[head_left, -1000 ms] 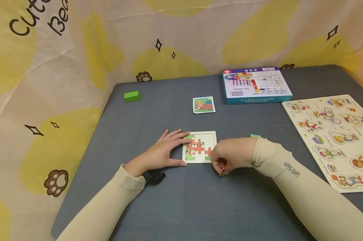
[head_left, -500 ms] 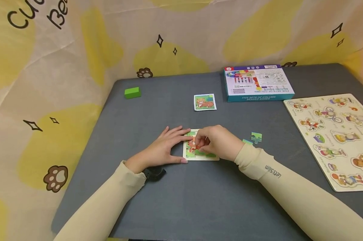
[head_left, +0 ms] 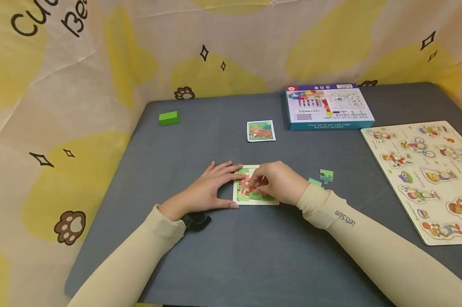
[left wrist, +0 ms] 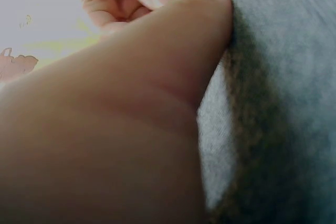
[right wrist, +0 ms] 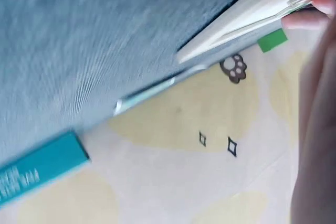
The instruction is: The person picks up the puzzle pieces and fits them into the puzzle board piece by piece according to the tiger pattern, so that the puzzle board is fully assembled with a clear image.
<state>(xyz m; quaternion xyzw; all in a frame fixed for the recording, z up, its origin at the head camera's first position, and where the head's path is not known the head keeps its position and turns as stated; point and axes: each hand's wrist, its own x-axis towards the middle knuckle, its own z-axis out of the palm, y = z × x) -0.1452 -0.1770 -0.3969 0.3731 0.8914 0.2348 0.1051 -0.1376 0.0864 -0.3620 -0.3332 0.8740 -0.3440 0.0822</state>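
A small square puzzle board (head_left: 255, 202) with a light frame and a partly assembled tiger picture lies on the grey table. My left hand (head_left: 198, 192) rests at its left side, fingers spread straight over the upper corner and thumb against the lower one. Above the board's middle my right hand (head_left: 278, 183) bends its fingers and pinches a jigsaw piece (head_left: 255, 196) with green on it, down at the bottom row. The fingertips hide part of that piece and the tiger. To the right, a loose green-blue jigsaw piece (head_left: 326, 175) lies beside another, partly covered by the right wrist.
Behind the board lies a tiger picture card (head_left: 261, 131). A green block (head_left: 169, 118) sits at the back left. A flat boxed toy (head_left: 328, 106) stands at the back right, near a large wooden puzzle board (head_left: 426, 179). A patterned cloth (head_left: 231, 42) hangs behind the table.
My right hand has moved left and up from the board's lower right corner onto its middle, bringing the jigsaw piece. The loose pieces at right came into view. My left hand stays put.
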